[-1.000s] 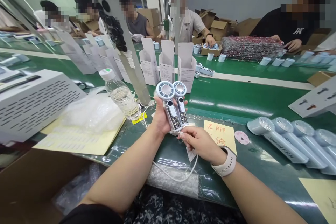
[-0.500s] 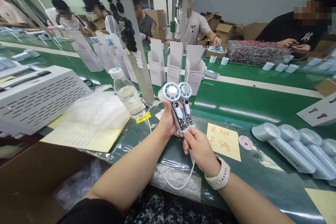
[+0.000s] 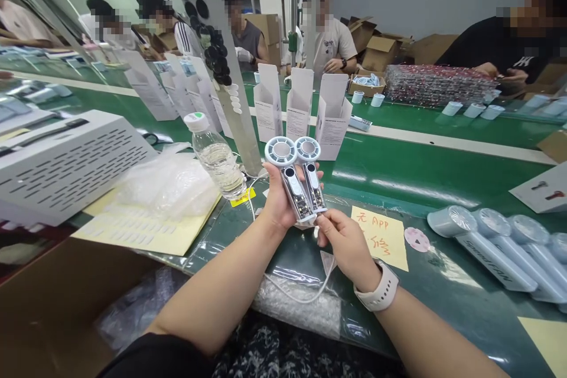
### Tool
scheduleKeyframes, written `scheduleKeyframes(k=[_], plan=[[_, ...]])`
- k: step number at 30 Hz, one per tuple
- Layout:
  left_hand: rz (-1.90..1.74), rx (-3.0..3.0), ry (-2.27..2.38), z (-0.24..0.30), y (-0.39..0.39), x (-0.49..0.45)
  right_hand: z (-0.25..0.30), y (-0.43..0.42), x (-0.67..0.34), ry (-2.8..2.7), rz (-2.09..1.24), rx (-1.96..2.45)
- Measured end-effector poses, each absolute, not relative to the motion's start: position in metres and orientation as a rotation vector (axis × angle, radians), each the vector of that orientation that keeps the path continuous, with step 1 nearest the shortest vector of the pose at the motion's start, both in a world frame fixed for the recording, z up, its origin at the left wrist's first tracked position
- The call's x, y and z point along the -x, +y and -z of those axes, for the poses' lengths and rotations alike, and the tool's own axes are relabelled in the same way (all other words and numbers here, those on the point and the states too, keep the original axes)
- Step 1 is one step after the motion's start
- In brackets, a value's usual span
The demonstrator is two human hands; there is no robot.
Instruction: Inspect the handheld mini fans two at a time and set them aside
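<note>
My left hand [image 3: 277, 198] is closed round two light-blue handheld fans, held side by side and tilted up. The left fan [image 3: 280, 152] and the right fan [image 3: 308, 149] have round heads, and their opened handles bare circuit boards with wires. At the lower end of the handles, my right hand [image 3: 343, 239] pinches the end of a white cable [image 3: 305, 301], which loops down beneath it. My fingers partly hide the plug, so I cannot tell whether it sits fully in a fan.
A water bottle [image 3: 217, 159] stands left, near a metal post [image 3: 245, 130] and a vented white case [image 3: 75, 159]. Open white boxes [image 3: 334, 124] line the back. Right are a handwritten note [image 3: 392, 242] and several wrapped fans [image 3: 491, 248]. Co-workers sit across the green conveyor [image 3: 420, 183].
Both fans have turned and shifted slightly left, their heads now more face-on. My right hand has moved a little right and down. Across the belt, a co-worker's hand has drawn back from a carton.
</note>
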State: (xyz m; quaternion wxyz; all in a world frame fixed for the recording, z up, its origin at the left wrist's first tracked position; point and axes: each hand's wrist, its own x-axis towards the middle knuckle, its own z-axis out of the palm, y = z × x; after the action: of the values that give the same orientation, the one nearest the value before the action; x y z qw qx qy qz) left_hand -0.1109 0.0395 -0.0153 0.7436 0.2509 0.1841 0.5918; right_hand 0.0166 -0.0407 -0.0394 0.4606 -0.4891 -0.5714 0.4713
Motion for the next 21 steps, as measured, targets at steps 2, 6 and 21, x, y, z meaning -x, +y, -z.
scheduleKeyframes(k=[2, 6, 21], plan=[[-1.300, -0.593, 0.401, 0.013, 0.037, 0.110, 0.041, -0.038, -0.020, -1.297, -1.229, 1.177], [-1.351, -0.655, 0.401, 0.012, 0.034, 0.108, 0.040, -0.039, -0.015, -1.058, -1.349, 1.097], [-1.425, -0.722, 0.468, 0.017, 0.038, 0.106, 0.042, -0.034, -0.022, -1.373, -1.021, 1.156]])
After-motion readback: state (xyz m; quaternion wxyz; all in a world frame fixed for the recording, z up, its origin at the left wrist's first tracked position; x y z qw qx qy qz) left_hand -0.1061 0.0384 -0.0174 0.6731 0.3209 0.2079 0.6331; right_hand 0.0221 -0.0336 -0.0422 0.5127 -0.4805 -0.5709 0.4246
